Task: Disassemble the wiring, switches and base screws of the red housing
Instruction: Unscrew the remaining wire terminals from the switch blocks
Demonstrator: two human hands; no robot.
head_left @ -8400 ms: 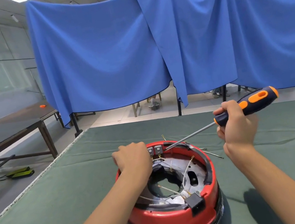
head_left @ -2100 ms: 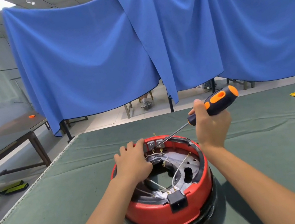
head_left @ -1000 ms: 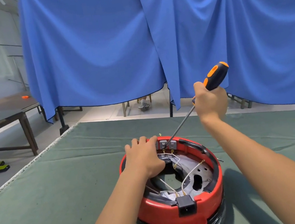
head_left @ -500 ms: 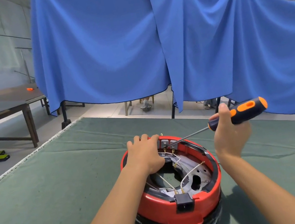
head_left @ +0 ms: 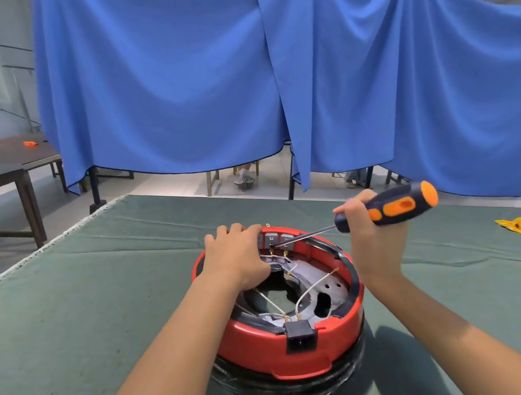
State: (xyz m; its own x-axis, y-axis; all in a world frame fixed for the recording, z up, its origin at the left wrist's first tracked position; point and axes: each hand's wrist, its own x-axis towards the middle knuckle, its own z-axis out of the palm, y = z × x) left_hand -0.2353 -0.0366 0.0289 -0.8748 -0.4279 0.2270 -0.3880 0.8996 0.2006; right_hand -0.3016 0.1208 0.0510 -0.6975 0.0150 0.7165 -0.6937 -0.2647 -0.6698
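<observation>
2 bare forearms reach into view from the bottom edge, with no sleeve, glove, watch, ring or bracelet showing on either one. The left hand [head_left: 240, 258] and the right hand [head_left: 372, 236] are both uncovered. Each arm is visible from roughly the elbow to the fingers [head_left: 223, 233], slim and smooth in outline, with no marks or tattoos to be made out. The nails are too small to judge. Nothing of the person's clothing, shoulders or torso enters the view.
</observation>
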